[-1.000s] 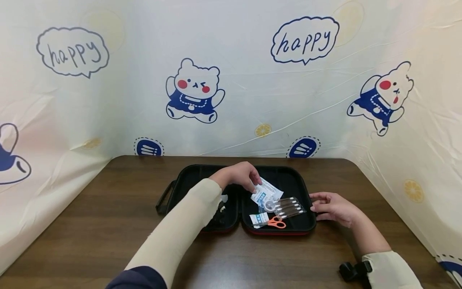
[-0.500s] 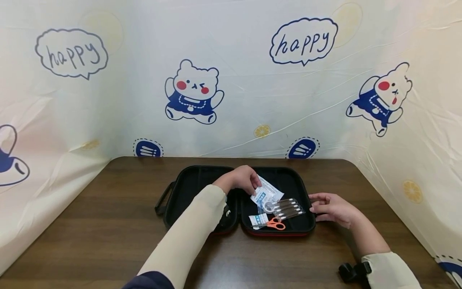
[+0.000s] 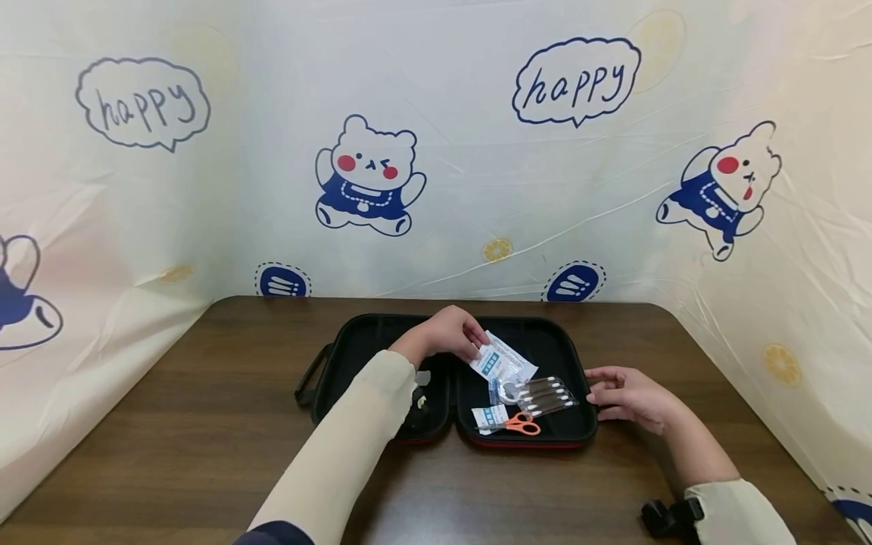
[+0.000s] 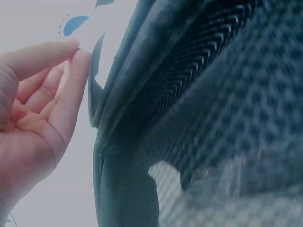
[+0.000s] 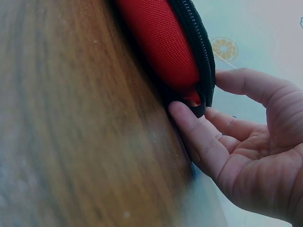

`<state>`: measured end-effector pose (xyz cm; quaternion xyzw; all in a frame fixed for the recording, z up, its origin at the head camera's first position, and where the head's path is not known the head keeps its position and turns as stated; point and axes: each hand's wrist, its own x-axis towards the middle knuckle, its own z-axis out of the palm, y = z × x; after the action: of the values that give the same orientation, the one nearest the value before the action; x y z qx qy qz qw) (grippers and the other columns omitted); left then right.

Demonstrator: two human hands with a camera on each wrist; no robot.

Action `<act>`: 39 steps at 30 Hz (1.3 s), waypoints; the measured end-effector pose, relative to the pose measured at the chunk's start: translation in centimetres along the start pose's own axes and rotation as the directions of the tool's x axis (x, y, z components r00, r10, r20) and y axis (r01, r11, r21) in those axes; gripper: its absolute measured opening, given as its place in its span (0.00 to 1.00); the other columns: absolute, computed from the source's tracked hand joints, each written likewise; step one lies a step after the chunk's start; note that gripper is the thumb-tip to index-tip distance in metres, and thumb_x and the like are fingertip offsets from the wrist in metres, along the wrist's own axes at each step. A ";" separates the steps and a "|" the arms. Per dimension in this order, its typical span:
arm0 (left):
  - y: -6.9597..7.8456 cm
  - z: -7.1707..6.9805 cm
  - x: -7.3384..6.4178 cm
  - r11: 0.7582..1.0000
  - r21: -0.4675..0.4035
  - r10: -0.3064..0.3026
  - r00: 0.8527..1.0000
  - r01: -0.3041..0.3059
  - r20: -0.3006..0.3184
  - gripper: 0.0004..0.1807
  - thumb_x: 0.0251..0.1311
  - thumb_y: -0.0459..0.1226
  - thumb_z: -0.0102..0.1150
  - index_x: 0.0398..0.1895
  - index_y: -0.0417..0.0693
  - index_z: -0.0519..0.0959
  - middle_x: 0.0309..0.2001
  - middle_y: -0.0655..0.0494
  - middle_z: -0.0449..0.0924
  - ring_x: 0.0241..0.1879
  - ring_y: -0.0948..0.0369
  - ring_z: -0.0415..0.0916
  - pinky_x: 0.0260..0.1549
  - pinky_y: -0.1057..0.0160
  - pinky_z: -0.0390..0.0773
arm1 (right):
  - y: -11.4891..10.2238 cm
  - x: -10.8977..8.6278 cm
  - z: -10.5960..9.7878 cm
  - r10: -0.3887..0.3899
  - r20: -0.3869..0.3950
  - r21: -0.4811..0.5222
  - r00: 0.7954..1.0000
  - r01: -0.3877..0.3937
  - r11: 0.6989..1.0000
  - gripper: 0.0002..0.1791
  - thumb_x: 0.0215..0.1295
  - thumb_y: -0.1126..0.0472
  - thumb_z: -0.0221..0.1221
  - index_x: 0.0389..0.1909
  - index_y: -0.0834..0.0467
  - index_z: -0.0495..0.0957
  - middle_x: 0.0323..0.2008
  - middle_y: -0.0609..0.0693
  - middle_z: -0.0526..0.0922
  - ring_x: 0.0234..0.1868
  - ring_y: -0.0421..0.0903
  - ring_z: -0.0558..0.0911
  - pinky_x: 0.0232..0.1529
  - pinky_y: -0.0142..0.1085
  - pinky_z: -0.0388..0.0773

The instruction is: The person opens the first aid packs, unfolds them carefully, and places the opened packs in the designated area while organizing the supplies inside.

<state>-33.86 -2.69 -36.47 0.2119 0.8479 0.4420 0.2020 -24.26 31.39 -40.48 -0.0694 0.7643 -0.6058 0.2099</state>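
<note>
A black-lined zip case [image 3: 555, 352] lies unfolded on the table, its red outer shell showing in the right wrist view. My left hand [image 3: 453, 333] pinches the upper left corner of a white packet [image 3: 507, 357] with blue print, over the case's right half. Below that packet are a white ring-shaped roll [image 3: 509, 391], a clear sleeve of cotton swabs [image 3: 548, 395], a smaller white packet [image 3: 489, 417] and orange-handled scissors [image 3: 523, 425]. At the case's right end, my right hand [image 3: 630, 397] holds the edge between its fingers, close to a black tab [image 5: 196, 110].
The case's left half has a mesh pocket [image 4: 227, 94] with pale items inside, partly hidden by my left forearm. A black handle [image 3: 312, 372] sticks out at the left. Behind the brown table [image 3: 170, 409] hangs a printed cloth [image 3: 463, 151].
The left hand has drawn back slightly to the left, and the pinched packet has tilted and shifted a little. The right hand stays in place at the case's edge.
</note>
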 end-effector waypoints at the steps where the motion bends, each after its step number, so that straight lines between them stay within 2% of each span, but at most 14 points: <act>1: 0.0 -0.1 -0.1 1.000 -0.008 0.002 1.000 -0.002 -0.006 0.10 0.52 0.23 0.68 0.37 0.42 0.85 0.35 0.49 0.82 0.33 0.57 0.81 0.33 0.62 0.84 | 0.0 0.0 0.0 -0.001 -0.001 -0.001 1.000 0.001 1.000 0.37 0.67 0.64 0.59 0.68 0.75 0.52 0.45 0.57 0.78 0.44 0.48 0.80 0.49 0.47 0.80; 14: -0.8 -1.7 -1.7 0.997 -0.071 0.017 0.999 -0.020 -0.037 0.11 0.53 0.24 0.67 0.40 0.41 0.85 0.36 0.48 0.83 0.35 0.56 0.82 0.35 0.60 0.84 | 0.2 0.0 -0.1 -0.013 0.005 0.004 1.000 0.013 1.000 0.36 0.67 0.64 0.59 0.68 0.76 0.53 0.44 0.57 0.78 0.44 0.48 0.80 0.49 0.47 0.81; 22: -1.3 -3.0 -2.8 0.994 -0.102 0.025 0.996 -0.034 -0.087 0.11 0.54 0.25 0.67 0.41 0.43 0.85 0.38 0.49 0.83 0.37 0.54 0.82 0.37 0.59 0.84 | 0.2 0.0 -0.2 -0.017 -0.001 0.003 1.000 0.017 1.000 0.36 0.67 0.65 0.59 0.68 0.76 0.53 0.44 0.56 0.79 0.44 0.48 0.80 0.48 0.47 0.81; 29: -2.3 -4.2 -3.9 0.989 -0.146 -0.003 0.990 -0.017 -0.140 0.12 0.54 0.25 0.67 0.42 0.41 0.85 0.41 0.49 0.84 0.38 0.54 0.83 0.38 0.58 0.84 | 0.0 0.1 -0.1 -0.014 -0.005 -0.006 1.000 0.014 1.000 0.37 0.67 0.64 0.59 0.68 0.75 0.53 0.45 0.57 0.78 0.45 0.48 0.80 0.49 0.47 0.81; 39: -4.4 -5.3 -5.5 0.984 -0.178 -0.018 0.985 -0.013 -0.170 0.11 0.56 0.25 0.65 0.44 0.37 0.83 0.43 0.46 0.84 0.38 0.54 0.83 0.38 0.58 0.84 | 0.2 0.0 0.0 -0.013 0.005 0.005 1.000 0.013 1.000 0.35 0.67 0.65 0.59 0.67 0.76 0.53 0.45 0.57 0.78 0.44 0.48 0.80 0.49 0.47 0.81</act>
<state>-32.86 -11.46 -36.54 0.1531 0.8195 0.5324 0.1470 -24.16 31.42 -40.72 -0.0753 0.7619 -0.6087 0.2080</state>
